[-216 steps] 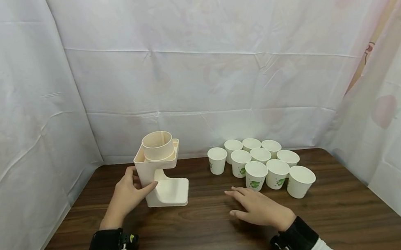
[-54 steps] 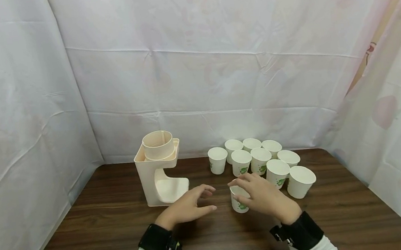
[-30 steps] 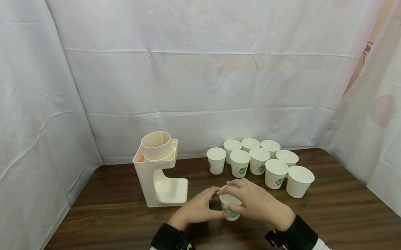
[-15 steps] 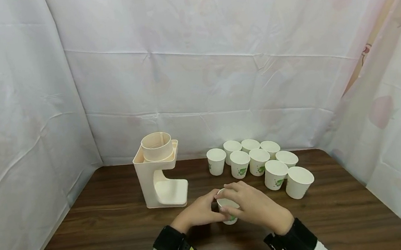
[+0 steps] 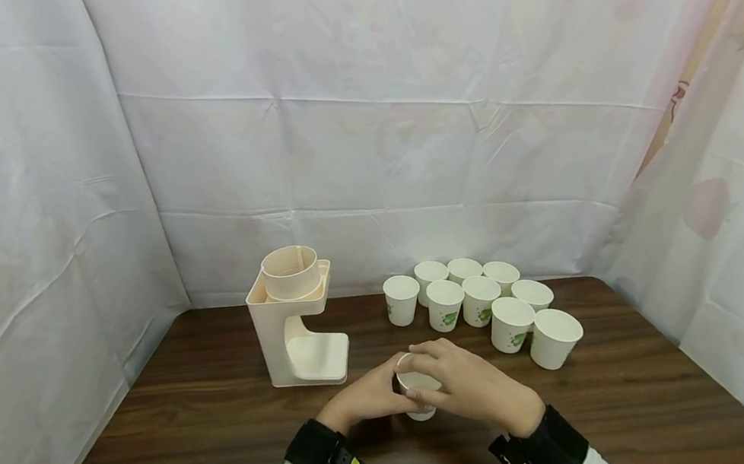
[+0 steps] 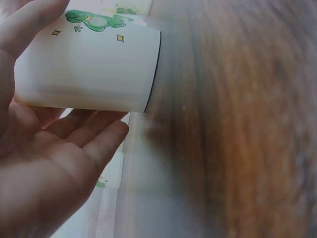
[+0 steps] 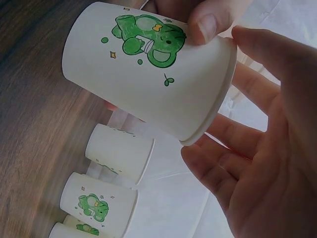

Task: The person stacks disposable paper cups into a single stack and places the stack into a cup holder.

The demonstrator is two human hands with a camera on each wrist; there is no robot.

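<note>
Both hands are round one white paper cup [image 5: 418, 381] near the table's front middle. My left hand [image 5: 366, 398] grips it from the left; its thumb presses the printed side in the right wrist view, with fingers [image 6: 106, 141] along the opposite side. My right hand [image 5: 476, 388] holds it from the right, thumb and fingers about the rim. The cup [image 7: 143, 74] bears a green cartoon animal print. Fingers partly cover the cup in the head view. Left of the hands stands a cream plastic stand [image 5: 271, 347] with a round tube on top and a flat base.
Several more white paper cups [image 5: 445, 304] stand upright in a loose cluster at the back right of the dark wooden table [image 5: 195, 436]. The nearest right cup [image 5: 555, 341] is just beyond the right hand. White cloth [image 5: 362, 149] hangs behind and at the sides.
My left hand has left the cream stand and come to the middle. A cup from the cluster's front has moved left and nearer, between both hands; lately it shifts slightly left.
</note>
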